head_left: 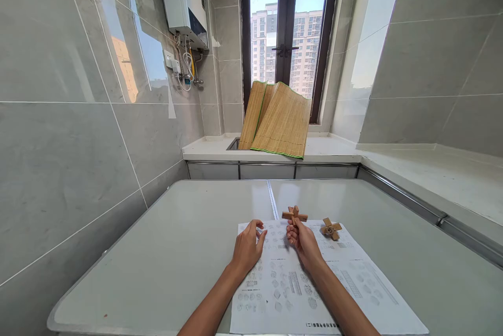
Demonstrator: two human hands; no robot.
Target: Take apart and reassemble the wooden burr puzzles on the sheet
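Observation:
In my right hand (302, 240) is a wooden burr puzzle (294, 214), its crossed bars raised above the far edge of a printed instruction sheet (283, 294). The thumb and fingers pinch it from below. My left hand (249, 244) rests at the sheet's upper left, fingers loosely curled and apart, with nothing between them. To the right of my right hand, a second wooden puzzle (330, 228) of crossed pieces sits on the sheet. Rows of small line drawings cover the paper, partly hidden under my right forearm.
The sheet lies on a pale table (157, 268) with a seam down its middle. Beyond are a white counter (330, 144) and a bamboo mat (281, 121) leaning before the window (288, 21). A water heater (183, 0) hangs on the tiled left wall.

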